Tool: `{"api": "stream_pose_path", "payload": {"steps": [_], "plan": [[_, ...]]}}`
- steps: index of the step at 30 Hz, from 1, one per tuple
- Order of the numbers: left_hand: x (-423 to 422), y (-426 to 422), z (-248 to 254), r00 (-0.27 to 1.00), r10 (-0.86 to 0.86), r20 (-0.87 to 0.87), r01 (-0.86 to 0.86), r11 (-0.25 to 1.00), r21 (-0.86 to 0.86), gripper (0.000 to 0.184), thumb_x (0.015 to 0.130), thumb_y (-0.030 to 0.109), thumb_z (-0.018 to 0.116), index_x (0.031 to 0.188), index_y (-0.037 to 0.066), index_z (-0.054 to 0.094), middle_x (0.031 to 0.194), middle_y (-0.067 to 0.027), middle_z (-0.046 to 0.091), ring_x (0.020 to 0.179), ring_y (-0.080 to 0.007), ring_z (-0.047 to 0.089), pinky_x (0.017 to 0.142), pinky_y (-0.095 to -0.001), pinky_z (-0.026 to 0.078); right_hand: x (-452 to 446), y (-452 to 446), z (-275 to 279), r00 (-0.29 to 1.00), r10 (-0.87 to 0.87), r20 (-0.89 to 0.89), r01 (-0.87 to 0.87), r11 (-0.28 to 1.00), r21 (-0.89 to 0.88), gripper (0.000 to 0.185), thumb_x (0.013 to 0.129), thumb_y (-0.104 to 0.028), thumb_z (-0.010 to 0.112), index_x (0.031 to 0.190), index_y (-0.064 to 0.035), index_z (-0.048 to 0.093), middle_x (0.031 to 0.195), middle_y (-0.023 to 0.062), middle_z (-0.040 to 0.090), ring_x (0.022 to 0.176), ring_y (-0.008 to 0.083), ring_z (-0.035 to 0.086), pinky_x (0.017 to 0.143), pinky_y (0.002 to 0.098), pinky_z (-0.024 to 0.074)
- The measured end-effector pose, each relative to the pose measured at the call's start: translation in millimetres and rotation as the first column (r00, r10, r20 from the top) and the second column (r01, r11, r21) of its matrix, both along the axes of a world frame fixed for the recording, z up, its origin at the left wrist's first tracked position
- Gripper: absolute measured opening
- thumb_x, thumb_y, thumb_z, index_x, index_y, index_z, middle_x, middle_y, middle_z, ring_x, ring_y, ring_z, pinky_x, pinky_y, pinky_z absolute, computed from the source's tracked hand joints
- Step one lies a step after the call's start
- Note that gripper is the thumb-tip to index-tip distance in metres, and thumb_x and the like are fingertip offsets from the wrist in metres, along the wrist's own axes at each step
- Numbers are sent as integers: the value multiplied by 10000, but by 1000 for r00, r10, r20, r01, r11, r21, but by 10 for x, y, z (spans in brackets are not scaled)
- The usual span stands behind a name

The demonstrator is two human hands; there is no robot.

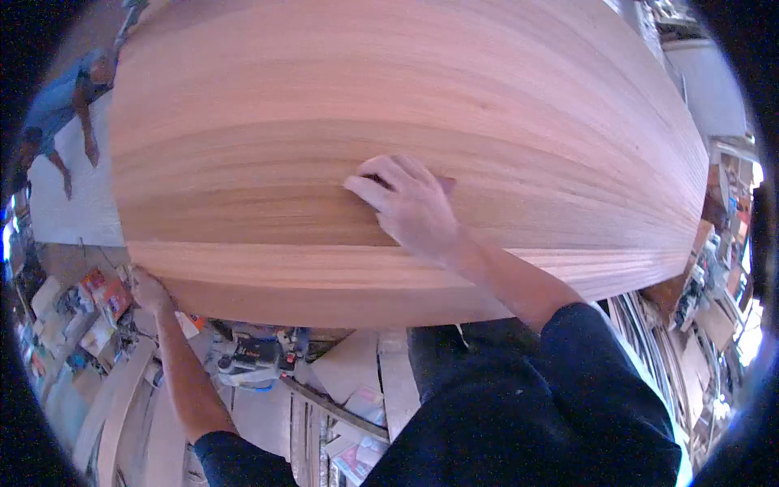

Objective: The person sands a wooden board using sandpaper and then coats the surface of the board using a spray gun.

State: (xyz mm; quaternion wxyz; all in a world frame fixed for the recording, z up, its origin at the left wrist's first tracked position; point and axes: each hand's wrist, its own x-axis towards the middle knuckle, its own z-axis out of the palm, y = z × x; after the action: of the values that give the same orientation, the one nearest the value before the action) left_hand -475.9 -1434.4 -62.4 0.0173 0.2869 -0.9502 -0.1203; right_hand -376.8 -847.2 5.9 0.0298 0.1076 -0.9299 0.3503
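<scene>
A wide, pale wooden panel with long grain lines fills most of the head view. On its face, near the middle, rests my right hand, its fingers bent over a reddish-brown piece of sandpaper. Only a corner of that piece sticks out past the hand; the rest is hidden under the palm. My left hand grips the panel's near left corner, with its fingers partly out of sight at the edge.
Another person leans over a pale board at the far left. Below the panel lie a dark and grey power tool, planks and boxes. Stacked wood offcuts line the right side.
</scene>
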Motion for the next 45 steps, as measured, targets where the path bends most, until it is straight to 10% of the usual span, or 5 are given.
{"api": "stream_pose_path", "payload": {"steps": [8,10,32,43,45], "plan": [[16,564,302,988,151,40,-151,989,3,641,1028,513,356,1277,3,654,1249,-256,669,1148,-450,620,998,-512,450,719,1340,216,985,13,171,-55,970,238,565,668,-182,852,1219,-193,726,1097,93,666,1050,295,632,883,409,540],[8,536,313,962,260,85,-264,963,52,642,1026,523,360,1284,14,655,1235,-254,675,1135,-454,626,1002,-519,453,530,1187,199,999,53,4,-53,980,193,512,643,101,728,1096,-136,758,850,47,650,747,231,609,675,327,514],[-91,903,622,965,261,-12,-259,962,81,548,1037,463,366,1048,64,743,1040,-188,731,1094,-369,641,1021,-496,385,-2544,-3892,-291,934,247,-256,-274,959,-72,265,759,-7,716,1001,-111,695,978,124,642,1019,347,629,842,472,519],[-5,861,596,968,247,-52,-246,969,36,506,1036,454,388,988,80,726,1052,-135,730,1078,-323,638,1037,-498,376,-811,-1036,-106,953,56,299,52,938,-342,324,811,100,733,1083,-75,753,880,63,640,782,190,608,638,311,490],[-23,857,619,968,250,-26,-249,967,45,496,1034,447,395,988,81,726,1051,-122,729,1078,-307,639,1040,-501,376,-910,-1138,34,973,135,-186,-145,989,-41,293,817,87,720,1054,-81,758,797,67,612,708,192,593,616,311,486]]}}
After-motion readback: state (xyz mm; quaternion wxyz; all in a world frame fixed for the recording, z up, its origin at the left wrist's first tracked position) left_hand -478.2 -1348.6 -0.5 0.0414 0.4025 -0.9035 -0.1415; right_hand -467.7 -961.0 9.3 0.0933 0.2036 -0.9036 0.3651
